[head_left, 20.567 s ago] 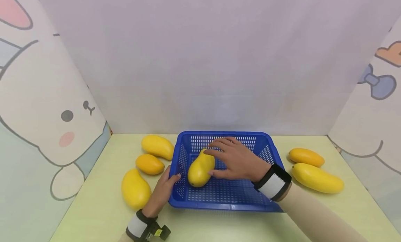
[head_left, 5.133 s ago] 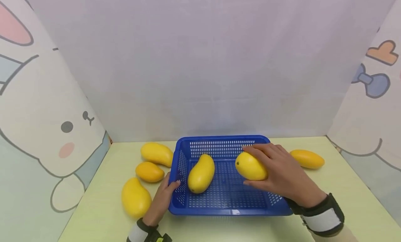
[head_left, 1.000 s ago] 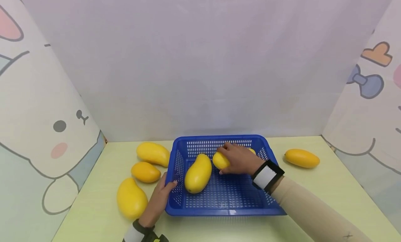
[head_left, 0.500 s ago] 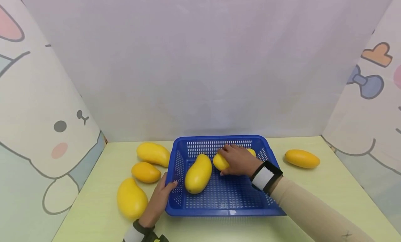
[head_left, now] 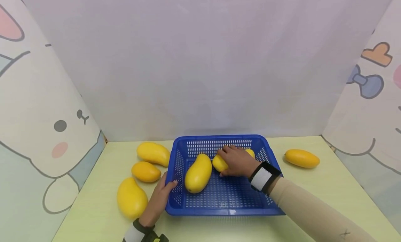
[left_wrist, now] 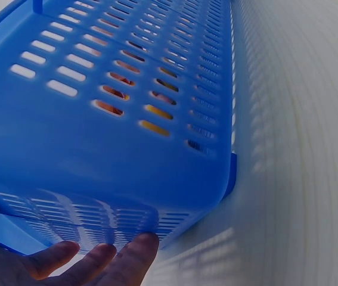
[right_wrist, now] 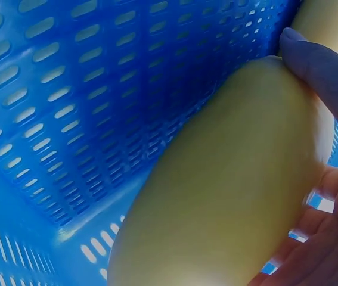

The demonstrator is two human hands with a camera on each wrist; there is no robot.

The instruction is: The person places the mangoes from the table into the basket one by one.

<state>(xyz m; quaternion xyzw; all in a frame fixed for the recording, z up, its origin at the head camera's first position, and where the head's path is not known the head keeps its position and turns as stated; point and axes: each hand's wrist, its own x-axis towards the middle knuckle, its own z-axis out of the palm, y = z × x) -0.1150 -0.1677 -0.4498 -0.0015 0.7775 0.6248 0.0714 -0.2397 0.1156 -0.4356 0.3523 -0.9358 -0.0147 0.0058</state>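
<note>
A blue slotted plastic basket (head_left: 230, 212) stands on the table. My left hand (head_left: 159, 201) grips its left rim, thumb over the top edge and fingers along the outside, as the left wrist view partly shows. Inside the basket, my right hand (head_left: 237, 161) holds a long yellow mango (right_wrist: 216, 179) near the back wall. Fingers and thumb wrap its two sides; in the head view the hand hides its middle. Another yellow mango (head_left: 198, 174) lies in the left part of the basket, close beside the held one.
Left of the basket lie a yellow mango (head_left: 153, 153) at the back, a smaller orange-yellow one (head_left: 146, 171) and a large one (head_left: 131, 198). To the right rests a small orange-yellow mango (head_left: 302, 158). A pale curtain (head_left: 200, 68) hangs behind the table.
Since the older frames, my right hand has brought the large mango from the table's right side into the basket. Over the last second it moves barely at all. The left hand stays on the rim.
</note>
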